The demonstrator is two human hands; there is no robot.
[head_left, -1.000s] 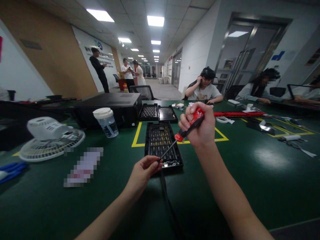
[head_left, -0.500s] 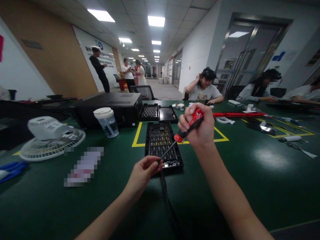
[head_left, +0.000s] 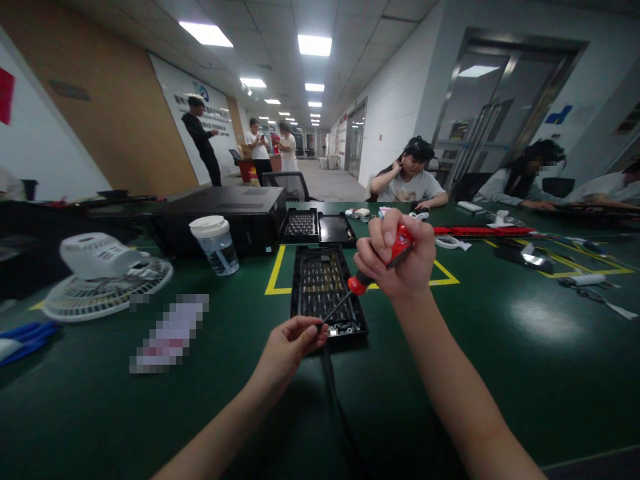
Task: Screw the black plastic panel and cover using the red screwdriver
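Observation:
My right hand (head_left: 400, 257) is wrapped around the handle of a red and black screwdriver (head_left: 357, 283). Its thin shaft slants down to the left over a black bit case (head_left: 363, 313). At the lower end of the shaft, my left hand (head_left: 297, 337) pinches a small dark piece (head_left: 319, 327) between thumb and fingertips; the fingers cover most of it, so its kind is unclear. Rows of bits fill the case, and small metal parts (head_left: 345, 329) lie at its near end. A black strap (head_left: 331, 380) runs from there toward me.
Behind the case stand a second open case (head_left: 301, 225) and a big black box (head_left: 220, 207). To the left are a lidded cup (head_left: 215, 243), a white fan (head_left: 100, 273) and blue gloves (head_left: 27, 340). A person (head_left: 410, 173) sits across the green table (head_left: 500, 373).
My right hand has shifted slightly right and turned the screwdriver handle a little. My left hand keeps its pinch at the tip. The whole view has moved slightly.

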